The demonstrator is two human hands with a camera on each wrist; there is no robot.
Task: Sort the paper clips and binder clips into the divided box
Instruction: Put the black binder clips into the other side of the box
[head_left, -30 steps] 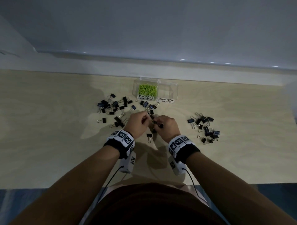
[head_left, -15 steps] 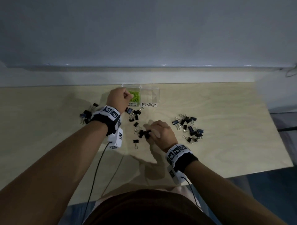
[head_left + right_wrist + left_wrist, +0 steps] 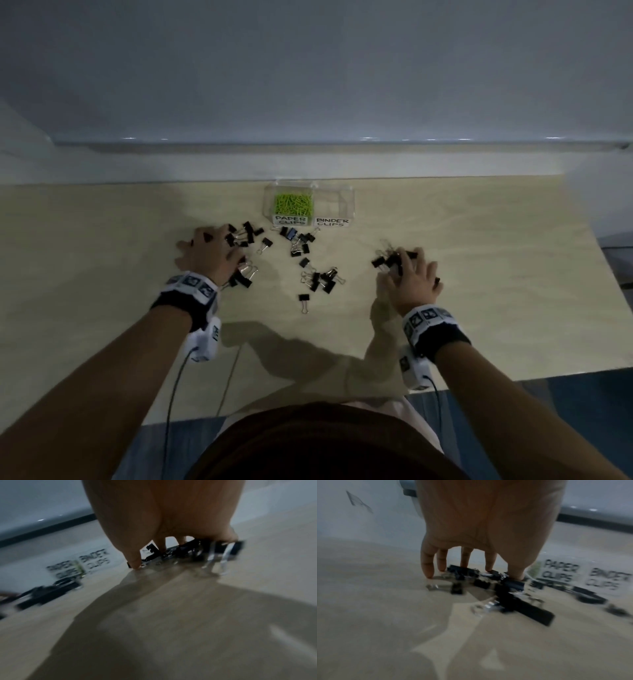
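Note:
The clear divided box (image 3: 344, 200) stands at the back of the table. Green paper clips (image 3: 294, 202) fill its left compartment, labelled PAPER CLIPS; the compartment labelled BINDER CLIPS looks bare. Black binder clips lie in three groups. My left hand (image 3: 212, 246) is spread over the left group (image 3: 246, 233), its straight fingers (image 3: 427, 566) touching clips and table. Over the right group (image 3: 387, 261) my right hand (image 3: 411, 270) lies spread, with its fingertips (image 3: 133, 562) down among the clips (image 3: 223, 550). Neither hand visibly grips a clip.
A middle group of binder clips (image 3: 310, 263) lies between my hands, in front of the box, with one stray clip (image 3: 303, 301) nearer me. A wall ledge (image 3: 308, 161) runs behind the table. The table's right edge (image 3: 596, 274) is close to my right hand.
My left hand left the box and came down on the left group of clips. My right hand moved from the middle group over to the right group and opened out.

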